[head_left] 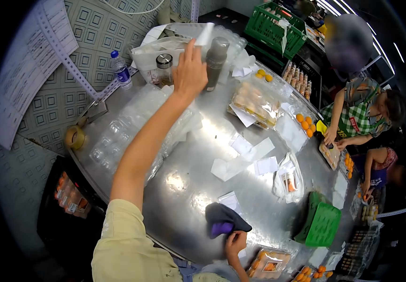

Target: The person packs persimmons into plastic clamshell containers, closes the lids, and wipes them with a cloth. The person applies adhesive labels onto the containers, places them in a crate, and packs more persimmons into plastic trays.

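Note:
My left hand (190,70) reaches to the far side of the metal table, between a glass jar (164,69) and a dark bottle (216,58). Its fingers point toward white packaging (165,47), and nothing shows within them. Near the table's front edge, my right hand (236,243) has its fingers closed on the edge of a dark cloth item (226,217) with a purple part. A clear pack of orange fruit (269,263) lies beside the right hand. Stacked clear plastic trays (123,136) lie under and left of my left forearm.
A green basket (319,220) stands at the right. Paper slips (245,157) and a white bag (288,179) lie mid-table. Packed fruit (255,102) sits farther back. Two people work along the right side, one in a green checked apron (351,123). Tape (75,137) rests at the left edge.

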A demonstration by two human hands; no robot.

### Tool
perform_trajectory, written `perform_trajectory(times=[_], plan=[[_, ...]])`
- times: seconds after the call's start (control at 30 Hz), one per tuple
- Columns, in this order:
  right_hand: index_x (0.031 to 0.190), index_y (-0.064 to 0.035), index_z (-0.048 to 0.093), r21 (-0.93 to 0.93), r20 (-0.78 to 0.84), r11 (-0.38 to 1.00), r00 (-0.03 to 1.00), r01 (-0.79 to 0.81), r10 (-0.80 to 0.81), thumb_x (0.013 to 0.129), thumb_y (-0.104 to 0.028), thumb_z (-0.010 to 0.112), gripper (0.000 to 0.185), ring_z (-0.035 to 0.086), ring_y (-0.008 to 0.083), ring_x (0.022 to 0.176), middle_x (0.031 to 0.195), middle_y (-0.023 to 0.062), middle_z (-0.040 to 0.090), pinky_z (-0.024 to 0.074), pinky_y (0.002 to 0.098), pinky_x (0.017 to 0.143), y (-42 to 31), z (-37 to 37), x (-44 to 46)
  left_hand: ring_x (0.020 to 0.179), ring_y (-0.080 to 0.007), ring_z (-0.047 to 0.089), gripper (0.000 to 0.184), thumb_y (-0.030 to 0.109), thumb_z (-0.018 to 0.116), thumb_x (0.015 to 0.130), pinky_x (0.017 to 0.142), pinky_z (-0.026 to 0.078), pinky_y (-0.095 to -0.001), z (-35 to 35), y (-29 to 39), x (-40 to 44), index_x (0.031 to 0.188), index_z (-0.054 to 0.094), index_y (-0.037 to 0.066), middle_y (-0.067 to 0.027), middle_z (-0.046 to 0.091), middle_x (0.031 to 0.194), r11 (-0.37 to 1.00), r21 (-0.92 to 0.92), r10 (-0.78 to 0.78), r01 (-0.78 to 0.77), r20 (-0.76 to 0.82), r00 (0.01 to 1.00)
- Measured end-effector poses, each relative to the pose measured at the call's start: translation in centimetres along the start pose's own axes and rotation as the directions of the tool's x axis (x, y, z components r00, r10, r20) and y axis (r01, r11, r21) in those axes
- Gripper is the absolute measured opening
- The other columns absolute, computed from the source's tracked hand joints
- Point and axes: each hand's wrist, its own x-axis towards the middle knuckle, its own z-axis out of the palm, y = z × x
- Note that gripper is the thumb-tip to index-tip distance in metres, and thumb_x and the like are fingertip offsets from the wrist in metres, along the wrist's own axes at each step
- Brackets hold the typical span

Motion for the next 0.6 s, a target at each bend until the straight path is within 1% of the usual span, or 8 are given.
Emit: perform_trajectory(times=[0.07,0.2,0.3,0.4,0.47,0.5,0.53,0.6], plan=[[0.085,-0.0062,0.057,-0.012,-0.020,1.000,1.000,-0.013,0.013,0.084,-0.012,0.060,0.007,0.057,0.0209,0.061,0.076,0.0076,0.056,0.0464,0.0327,0.058,0.5,0.4,-0.3,0.118,-0.0383,0.051,0.051,0.008,0.066,0.080,0.091,0.048,-0.0440,-3.6,2.8,-2.1,0.126,0.048,-0.003,-0.0181,0.039,0.145,0.996,-0.061,0.054,-0.058,-0.071,0.996],[0.083,-0.0071,0.057,0.089,-0.040,0.996,0.999,-0.019,0.023,0.084,-0.014,0.061,0.007,0.057,0.0215,0.061,0.075,0.0079,0.056,0.0466,0.0335,0.059,-0.5,-0.3,0.1,0.120,-0.0391,0.051,0.051,0.006,0.067,0.079,0.092,0.048,-0.0414,-9.3,7.1,-8.9,0.125,0.048,-0.006,-0.0211,0.039,0.146,0.969,-0.206,0.108,-0.137,-0.148,0.983],[0.083,-0.0076,0.059,0.161,-0.072,0.986,0.996,-0.045,0.057,0.083,-0.013,0.062,0.007,0.058,0.0214,0.062,0.073,0.0070,0.058,0.0467,0.0330,0.059,-0.2,-0.1,0.0,0.119,-0.0383,0.052,0.049,0.004,0.067,0.079,0.092,0.047,-0.0406,-12.5,9.6,-15.4,0.123,0.050,-0.008,-0.0228,0.043,0.144,0.960,-0.255,0.111,-0.118,-0.041,0.993],[0.084,-0.0077,0.061,0.251,-0.041,0.965,0.995,-0.073,0.086,0.085,-0.014,0.064,0.006,0.056,0.0155,0.062,0.072,0.0034,0.059,0.0454,0.0290,0.059,0.8,-0.1,-0.3,0.101,-0.0348,0.057,0.046,0.000,0.066,0.074,0.081,0.051,-0.0389,-15.8,12.3,-20.8,0.117,0.054,-0.010,-0.0219,0.047,0.140,0.933,-0.173,0.304,-0.315,-0.089,0.949],[0.087,-0.0065,0.064,0.401,0.097,0.882,0.969,-0.248,0.229,0.089,-0.015,0.065,0.009,0.053,0.0082,0.065,0.075,-0.0004,0.061,0.0436,0.0243,0.061,1.2,-0.4,-0.3,0.101,-0.0341,0.057,0.041,-0.001,0.065,0.074,0.081,0.052,-0.0384,-16.9,12.9,-24.2,0.114,0.057,-0.008,-0.0195,0.049,0.139,0.930,-0.237,0.299,-0.283,0.037,0.953],[0.091,-0.0046,0.065,0.666,0.172,0.678,0.948,-0.312,0.268,0.093,-0.016,0.063,0.012,0.051,0.0043,0.068,0.079,-0.0024,0.061,0.0422,0.0210,0.063,1.8,0.1,-0.3,0.100,-0.0337,0.057,0.039,-0.002,0.064,0.074,0.080,0.052,-0.0382,-17.3,12.9,-26.2,0.112,0.059,-0.007,-0.0183,0.051,0.138,0.929,-0.266,0.294,-0.258,0.106,0.950],[0.091,-0.0031,0.064,0.748,0.242,0.561,0.933,-0.355,0.267,0.095,-0.015,0.062,0.012,0.051,0.0043,0.069,0.080,-0.0025,0.061,0.0421,0.0204,0.064,0.3,-1.6,0.5,0.100,-0.0333,0.057,0.036,-0.002,0.064,0.075,0.079,0.052,-0.0378,-17.4,12.6,-28.1,0.110,0.060,-0.006,-0.0169,0.053,0.135,0.929,-0.278,0.301,-0.246,0.177,0.937],[0.095,-0.0027,0.064,0.779,0.222,0.543,0.948,-0.312,0.227,0.095,-0.013,0.061,0.011,0.055,0.0067,0.070,0.080,-0.0013,0.062,0.0446,0.0219,0.063,0.1,-1.9,0.8,0.099,-0.0326,0.057,0.032,-0.003,0.062,0.075,0.076,0.052,-0.0370,-17.2,11.4,-31.9,0.106,0.063,-0.002,-0.0140,0.057,0.129,0.929,-0.299,0.313,-0.220,0.312,0.897]])
